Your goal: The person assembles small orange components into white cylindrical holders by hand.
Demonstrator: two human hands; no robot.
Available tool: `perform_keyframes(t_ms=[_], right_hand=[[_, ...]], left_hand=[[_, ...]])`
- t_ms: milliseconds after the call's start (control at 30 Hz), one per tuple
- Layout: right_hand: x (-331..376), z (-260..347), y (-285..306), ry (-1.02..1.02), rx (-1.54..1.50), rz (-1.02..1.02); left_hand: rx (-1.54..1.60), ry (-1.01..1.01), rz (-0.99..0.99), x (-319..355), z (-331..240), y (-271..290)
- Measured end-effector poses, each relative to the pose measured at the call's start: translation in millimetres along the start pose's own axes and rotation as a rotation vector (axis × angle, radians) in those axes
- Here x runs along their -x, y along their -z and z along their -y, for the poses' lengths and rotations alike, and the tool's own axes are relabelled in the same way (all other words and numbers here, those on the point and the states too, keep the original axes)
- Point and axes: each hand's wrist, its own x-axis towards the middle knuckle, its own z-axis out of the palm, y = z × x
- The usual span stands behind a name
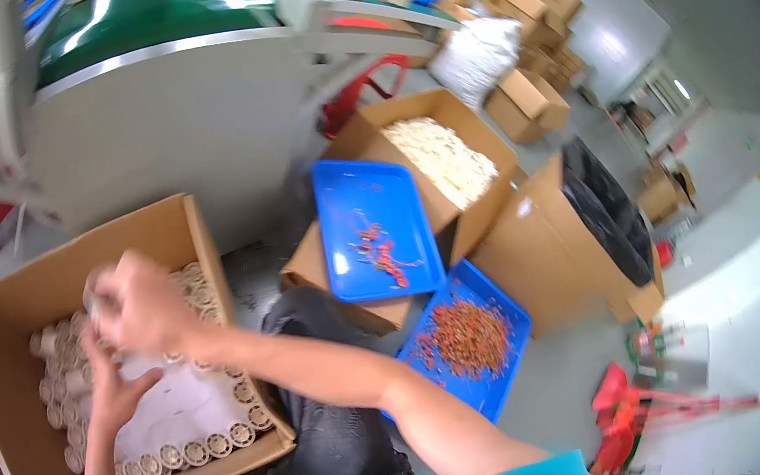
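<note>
Both my hands are over an open cardboard box (88, 242) at the left. Inside it, pale cylindrical parts (195, 453) with slotted round ends line the sides around a white sheet (190, 407). My right hand (145, 309), smeared by motion, is closed round a similar pale cylindrical part (96, 290) near the box's far side. Just below it is my left hand (117, 384), thumb spread away from the raised fingers. Its fingertips come close to the right hand; whether they touch the part is hidden by blur.
Right of my knee, a blue tray (363, 190) holds red strands, and a lower blue tray (500, 303) holds small reddish-brown pieces. Behind them stands a carton of cream-coloured pieces (442, 158). A carton with a black liner (605, 212) stands farther right. A green-topped bench (156, 14) runs across the back.
</note>
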Motion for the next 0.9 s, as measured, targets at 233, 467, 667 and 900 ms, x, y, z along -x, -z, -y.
perform_keyframes(t_ms=[233, 467, 667, 900], right_hand=[[-191, -2, 88, 0.333, -0.055, -0.513], [-327, 11, 48, 0.38, 0.277, -0.48], [-355, -20, 24, 0.236, 0.455, -0.332], [-278, -11, 83, 0.491, 0.515, -0.269]], left_hand=[[-0.839, 0.347, 1.154, 34, 137, -62], [-0.908, 0.217, 1.404, 56, 165, -81], [-0.82, -0.016, 1.431, 43, 144, -86], [-0.732, 0.284, 1.477, 25, 148, -84]])
